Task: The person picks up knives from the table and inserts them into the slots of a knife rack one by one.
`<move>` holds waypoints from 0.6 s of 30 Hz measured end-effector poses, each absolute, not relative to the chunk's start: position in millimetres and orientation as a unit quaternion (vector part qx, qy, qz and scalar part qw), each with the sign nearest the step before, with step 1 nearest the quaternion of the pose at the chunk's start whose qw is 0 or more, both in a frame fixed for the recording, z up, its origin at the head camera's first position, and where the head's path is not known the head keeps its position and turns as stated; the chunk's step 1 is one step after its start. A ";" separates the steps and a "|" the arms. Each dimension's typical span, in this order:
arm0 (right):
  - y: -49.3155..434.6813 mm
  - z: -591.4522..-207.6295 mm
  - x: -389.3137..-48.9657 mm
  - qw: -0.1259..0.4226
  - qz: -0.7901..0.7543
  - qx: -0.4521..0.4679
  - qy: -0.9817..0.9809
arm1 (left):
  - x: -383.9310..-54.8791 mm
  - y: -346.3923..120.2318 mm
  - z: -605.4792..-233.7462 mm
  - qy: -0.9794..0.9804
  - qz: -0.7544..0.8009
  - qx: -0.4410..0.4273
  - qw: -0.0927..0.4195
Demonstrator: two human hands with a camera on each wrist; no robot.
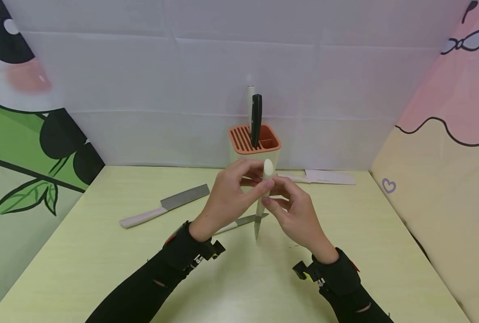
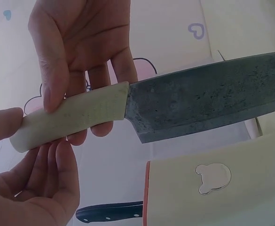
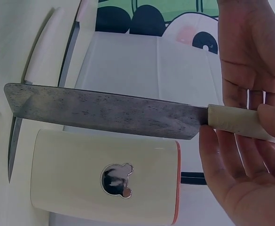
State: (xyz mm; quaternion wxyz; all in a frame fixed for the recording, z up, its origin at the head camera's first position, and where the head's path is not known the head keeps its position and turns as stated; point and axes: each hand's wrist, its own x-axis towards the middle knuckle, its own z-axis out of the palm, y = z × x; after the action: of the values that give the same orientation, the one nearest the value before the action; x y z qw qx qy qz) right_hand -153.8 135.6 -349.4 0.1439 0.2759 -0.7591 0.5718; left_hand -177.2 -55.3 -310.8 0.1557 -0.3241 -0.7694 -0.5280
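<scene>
Both hands hold one kitchen knife (image 1: 268, 168) by its cream handle, over the middle of the table. The handle end points up toward the head camera and the blade points down. My left hand (image 1: 232, 194) pinches the handle between thumb and fingers from the left. From the right, my right hand (image 1: 293, 213) grips it lower, nearer the blade. In the left wrist view the wide, dark, mottled blade (image 2: 205, 99) shows clearly. The right wrist view shows the blade (image 3: 104, 110) passing in front of the knife block (image 3: 76, 174). Whether its tip touches the table, I cannot tell.
At the back wall stands the cream knife block with an orange slotted top (image 1: 243, 137), holding a black-handled knife (image 1: 256, 119) and a white handle (image 1: 250, 103). A cleaver (image 1: 185, 196) lies left, a smaller knife (image 1: 245, 220) behind the hands, another cleaver (image 1: 330, 177) back right.
</scene>
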 end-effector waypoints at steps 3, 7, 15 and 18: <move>136.0 -349.2 -153.4 0.142 0.571 0.274 -0.760 | -177.2 -55.2 -309.2 -0.773 -0.519 -0.327 0.161; 137.3 -347.9 -153.6 0.140 0.571 0.272 -0.762 | -178.0 -57.0 -303.1 -0.781 -0.502 -0.330 0.168; 148.7 -344.7 -158.7 0.153 0.567 0.272 -0.763 | -188.6 -62.0 -275.1 -0.781 -0.490 -0.339 0.186; 153.4 -343.4 -159.9 0.162 0.564 0.265 -0.765 | -196.6 -63.8 -258.7 -0.778 -0.489 -0.341 0.197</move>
State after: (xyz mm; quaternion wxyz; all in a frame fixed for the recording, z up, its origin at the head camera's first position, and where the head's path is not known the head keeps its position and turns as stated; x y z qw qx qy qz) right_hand -159.9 153.4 -343.4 0.1622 0.2649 -0.7655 0.5636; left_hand -196.6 -63.8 -258.7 0.1971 -0.3415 -0.7782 -0.4888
